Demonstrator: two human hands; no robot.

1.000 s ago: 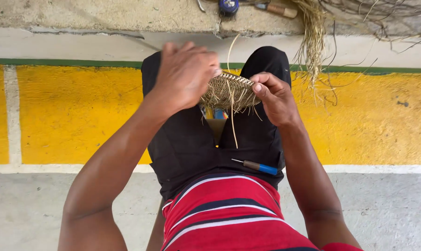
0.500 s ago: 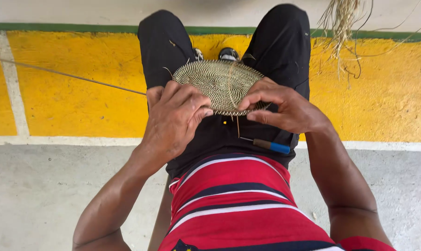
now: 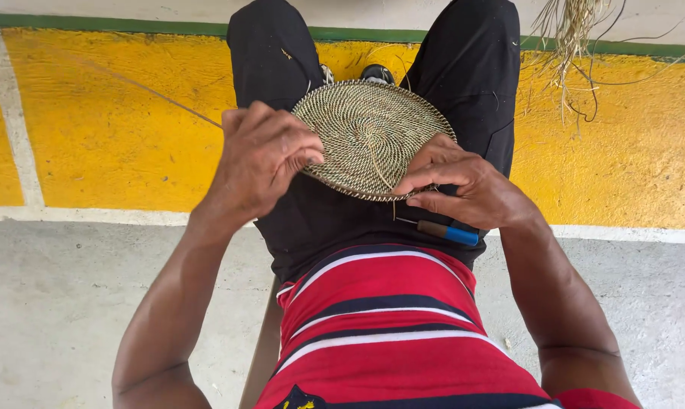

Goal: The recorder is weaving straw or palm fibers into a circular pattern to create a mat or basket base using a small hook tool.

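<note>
Coiled-mat stitching: your left hand (image 3: 263, 155) is closed on a thin fibre strand (image 3: 153, 95), drawn taut up-left; your right hand (image 3: 463, 185) pinches the round woven mat (image 3: 369, 136) resting on your lap. Judged next: seat the stitch snugly

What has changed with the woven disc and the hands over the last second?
The round woven disc has been tipped from nearly edge-on to face up, flat across the lap. The left hand moved from on top of it to its left rim, drawing a thin strand out to the left. The right hand stays gripping the right edge; the blue-handled tool stays on the lap.
</note>
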